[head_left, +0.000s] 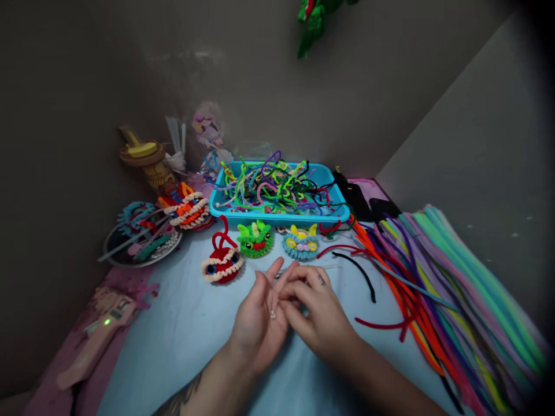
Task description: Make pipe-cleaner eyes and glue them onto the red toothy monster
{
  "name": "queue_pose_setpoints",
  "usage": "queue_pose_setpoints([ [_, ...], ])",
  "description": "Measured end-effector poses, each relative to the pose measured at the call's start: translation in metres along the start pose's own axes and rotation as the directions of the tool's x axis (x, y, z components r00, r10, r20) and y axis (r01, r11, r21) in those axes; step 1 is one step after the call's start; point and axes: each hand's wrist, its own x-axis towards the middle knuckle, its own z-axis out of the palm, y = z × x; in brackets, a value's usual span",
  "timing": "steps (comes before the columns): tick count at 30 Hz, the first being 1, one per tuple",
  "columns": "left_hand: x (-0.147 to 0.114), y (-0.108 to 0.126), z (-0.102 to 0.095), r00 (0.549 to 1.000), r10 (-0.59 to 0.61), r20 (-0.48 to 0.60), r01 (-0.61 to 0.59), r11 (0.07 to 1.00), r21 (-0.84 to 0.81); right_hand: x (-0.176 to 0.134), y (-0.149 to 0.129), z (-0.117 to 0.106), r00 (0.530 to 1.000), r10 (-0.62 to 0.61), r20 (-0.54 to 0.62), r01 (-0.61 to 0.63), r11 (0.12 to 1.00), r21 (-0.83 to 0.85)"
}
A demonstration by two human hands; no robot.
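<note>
My left hand (264, 318) is turned palm up over the light blue cloth, its fingers stretched out. A few tiny clear beads (273, 315) lie in its palm. My right hand (314, 306) comes in from the right with thumb and fingertips pinched together against the left fingers; whatever is in the pinch is too small to make out. Just beyond the hands sit three fuzzy pipe-cleaner heads: a red one (223, 266) with cream trim, a green one (255, 240) with horns, and a blue and yellow one (300, 242).
Behind stands a blue tray (280, 219) of pipe-cleaner scraps. Bundled pipe cleaners (459, 289) cover the right side, with loose red and black pieces nearby. At left are a metal bowl (150, 263) holding beads and a pink glue gun (99, 341) with a green light.
</note>
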Motion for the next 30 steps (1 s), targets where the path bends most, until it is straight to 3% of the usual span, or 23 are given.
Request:
queue_pose_setpoints([
  [4,-0.002,-0.001,0.000,1.000,0.002,-0.007,-0.002,1.000,0.008,0.002,0.004,-0.003,0.991,0.126,0.043,-0.131,0.973,0.190],
  [9,-0.003,-0.001,-0.008,0.995,0.071,-0.074,-0.055,0.979,0.194,0.003,0.015,-0.004,0.956,0.289,0.055,-0.268,0.780,0.565],
  [13,-0.005,-0.002,-0.008,0.997,0.018,-0.070,0.004,0.950,0.313,0.002,0.021,-0.001,0.949,0.304,0.087,-0.284,0.701,0.654],
  [15,-0.006,-0.003,-0.007,0.997,0.014,-0.078,0.013,0.940,0.340,0.001,0.019,0.000,0.955,0.291,0.064,-0.268,0.744,0.613],
  [18,-0.007,-0.005,-0.006,0.994,0.013,-0.106,0.027,0.931,0.365,-0.001,0.014,0.001,0.973,0.220,-0.073,-0.171,0.893,0.416],
  [20,-0.007,-0.004,-0.007,0.992,0.026,-0.122,0.021,0.928,0.371,-0.003,0.010,0.002,0.974,0.089,-0.208,-0.045,0.977,0.210],
  [22,-0.006,-0.004,-0.009,0.989,0.041,-0.143,0.016,0.926,0.376,-0.005,0.008,0.004,0.953,-0.083,-0.290,0.091,0.996,0.015],
  [25,-0.004,-0.001,-0.012,0.985,0.066,-0.160,-0.001,0.925,0.379,-0.009,0.009,0.007,0.929,-0.240,-0.284,0.207,0.968,-0.140],
  [30,-0.001,0.005,-0.015,0.978,0.158,-0.136,-0.100,0.928,0.359,-0.011,0.006,0.012,0.970,-0.178,-0.168,0.167,0.983,-0.077],
])
